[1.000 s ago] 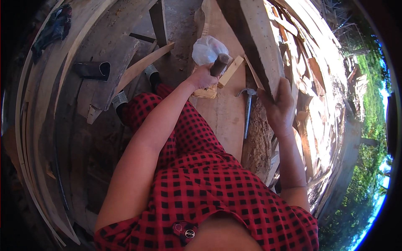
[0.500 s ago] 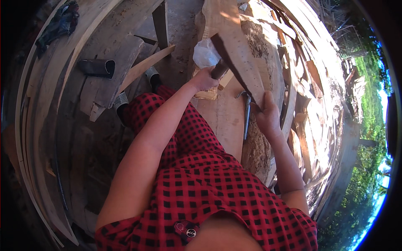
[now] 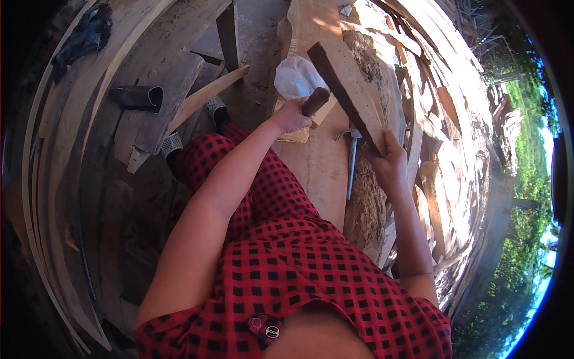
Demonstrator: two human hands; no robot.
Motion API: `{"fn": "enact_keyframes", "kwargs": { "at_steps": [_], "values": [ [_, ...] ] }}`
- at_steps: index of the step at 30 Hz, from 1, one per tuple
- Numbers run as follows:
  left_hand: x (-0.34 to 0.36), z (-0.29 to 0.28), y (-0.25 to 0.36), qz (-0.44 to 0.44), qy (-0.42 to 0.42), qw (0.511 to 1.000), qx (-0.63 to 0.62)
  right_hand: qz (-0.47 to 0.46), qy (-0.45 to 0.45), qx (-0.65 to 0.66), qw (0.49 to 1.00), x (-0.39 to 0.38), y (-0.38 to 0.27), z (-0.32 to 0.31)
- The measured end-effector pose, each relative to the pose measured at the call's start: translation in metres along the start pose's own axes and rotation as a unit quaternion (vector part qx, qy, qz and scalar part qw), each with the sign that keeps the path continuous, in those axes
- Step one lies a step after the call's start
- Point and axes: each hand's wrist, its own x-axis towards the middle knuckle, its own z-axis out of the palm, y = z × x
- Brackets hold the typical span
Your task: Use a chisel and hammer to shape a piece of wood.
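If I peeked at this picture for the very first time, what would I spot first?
Probably the long dark wooden board near the top middle, tilted up and held at its near end by the right hand. Next to it, the left hand has its grip closed on a dark wooden handle in front of a white plastic bag. A metal hammer lies on the pale plank between the hands.

Both bare arms reach forward from the lower edge

The left hand (image 3: 291,116) is curled into a closed fist, forearm stretched long and nearly straight, wrist level; the right hand (image 3: 390,167) sits nearer the body, fingers (image 3: 391,142) wrapped in a firm clasp, elbow bent, forearm rising steeply.
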Motion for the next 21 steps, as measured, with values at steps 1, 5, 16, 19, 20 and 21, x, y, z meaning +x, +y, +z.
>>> {"fn": "enact_keyframes", "kwargs": {
  "at_steps": [1, 5, 16, 19, 20, 21],
  "values": [
    [-0.002, 0.000, 0.001, 0.018, -0.006, 0.999, 0.029, -0.001, -0.005, 0.001, 1.000, -0.004, -0.008, 0.000],
    [0.000, 0.007, 0.006, 0.036, -0.015, 0.998, 0.049, -0.094, 0.183, 0.137, 0.969, -0.026, 0.006, 0.019],
    [-0.004, 0.008, 0.005, 0.047, -0.029, 0.993, 0.104, -0.098, 0.141, 0.183, 0.968, -0.041, 0.021, 0.039],
    [-0.007, 0.010, -0.004, 0.041, -0.036, 0.995, 0.081, 0.028, -0.036, -0.076, 0.996, -0.037, 0.053, 0.036],
    [-0.007, 0.007, -0.005, 0.039, -0.030, 0.997, 0.060, 0.027, -0.029, -0.083, 0.996, -0.039, 0.044, 0.029],
    [-0.012, 0.010, 0.005, 0.034, -0.032, 0.997, 0.058, 0.031, -0.032, -0.082, 0.996, -0.045, 0.031, 0.023]
  ]
}}
